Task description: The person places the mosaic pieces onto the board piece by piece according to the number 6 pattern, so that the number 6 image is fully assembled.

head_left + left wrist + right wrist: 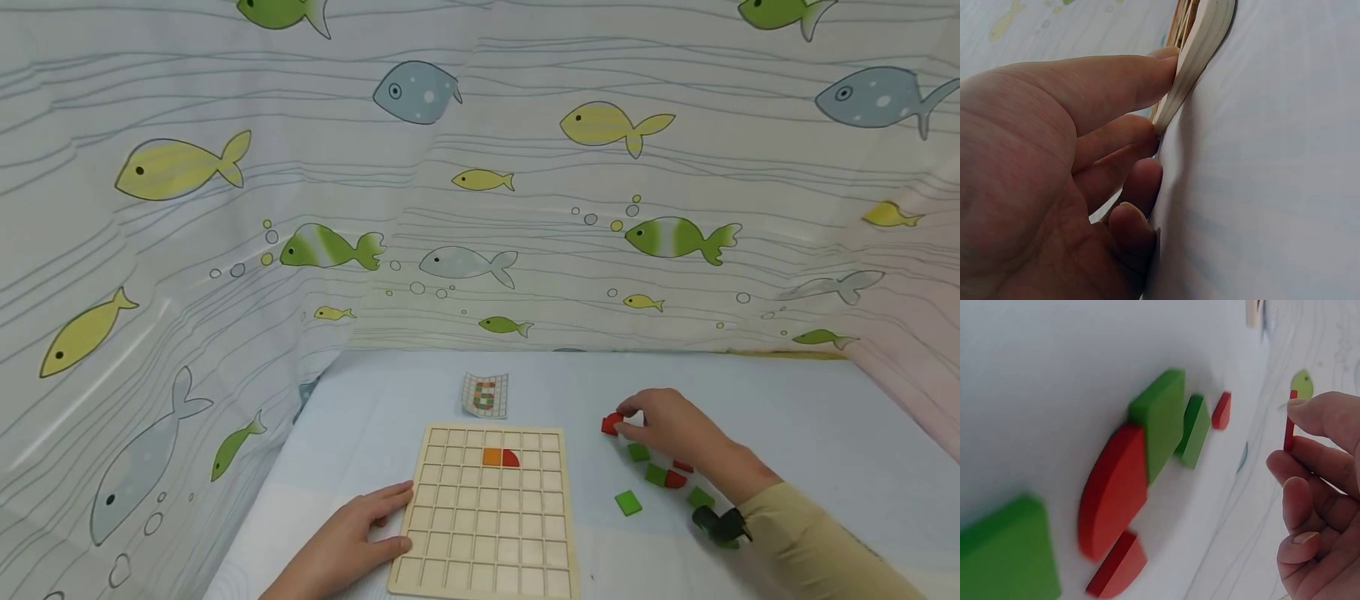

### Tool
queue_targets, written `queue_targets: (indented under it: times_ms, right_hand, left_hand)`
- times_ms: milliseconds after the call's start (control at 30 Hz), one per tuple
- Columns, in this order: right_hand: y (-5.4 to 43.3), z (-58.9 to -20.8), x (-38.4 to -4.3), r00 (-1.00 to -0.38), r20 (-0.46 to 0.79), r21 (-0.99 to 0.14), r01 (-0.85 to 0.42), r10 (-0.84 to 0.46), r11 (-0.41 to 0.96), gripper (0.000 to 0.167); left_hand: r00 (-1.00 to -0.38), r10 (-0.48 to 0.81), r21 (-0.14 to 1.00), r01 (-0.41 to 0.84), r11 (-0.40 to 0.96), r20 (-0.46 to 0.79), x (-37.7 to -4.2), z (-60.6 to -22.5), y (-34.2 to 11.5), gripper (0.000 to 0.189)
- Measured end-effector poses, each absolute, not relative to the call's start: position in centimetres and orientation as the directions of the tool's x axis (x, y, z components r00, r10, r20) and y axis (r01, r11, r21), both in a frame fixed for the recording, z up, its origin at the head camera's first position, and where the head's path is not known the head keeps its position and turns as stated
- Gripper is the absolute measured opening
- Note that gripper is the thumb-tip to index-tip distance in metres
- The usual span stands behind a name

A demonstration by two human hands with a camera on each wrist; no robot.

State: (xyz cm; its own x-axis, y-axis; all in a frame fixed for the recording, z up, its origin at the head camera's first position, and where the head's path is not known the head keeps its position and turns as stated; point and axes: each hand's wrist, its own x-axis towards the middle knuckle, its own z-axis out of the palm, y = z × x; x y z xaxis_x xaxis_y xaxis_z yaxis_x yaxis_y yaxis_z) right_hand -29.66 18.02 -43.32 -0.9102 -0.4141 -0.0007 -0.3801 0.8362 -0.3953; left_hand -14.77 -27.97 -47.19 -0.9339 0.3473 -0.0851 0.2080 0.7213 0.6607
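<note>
I'm seeing the right hand point(671, 425) pinching a thin red piece point(1290, 425) at 2 o'clock from the gridded wooden board point(487, 498). The left hand point(348, 529) is resting unclenched against its 9 o'clock edge. Near 12, its cells are holding an orange square point(492, 457) and a red quarter-round point(512, 458). Loose green tiles point(628, 502) are lying toward 3; a pattern card point(484, 396), 12. Only the right wrist view is showing the pinched piece edge-on.

no writing could be read
the card point(485, 396) near the far edge of the surface point(390, 396) was too small to decipher
</note>
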Motion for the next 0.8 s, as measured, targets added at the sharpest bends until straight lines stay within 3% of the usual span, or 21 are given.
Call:
queue_targets:
  times_ms: [433,800]
  right_hand:
    - [14.5,-43.2,-28.8,-0.875,0.055,-0.429,-0.455,-0.481,0.780,0.019]
    - [10.3,-43.6,-28.7,-0.823,0.079,-0.363,-0.549,-0.562,0.753,0.016]
  left_hand:
    - [-0.935,0.347,0.668,0.209,0.715,-0.079,-14.8,-47.2,-28.0,0.071]
    - [-0.933,0.352,0.673,0.215,0.708,-0.072,-14.8,-47.2,-27.9,0.071]
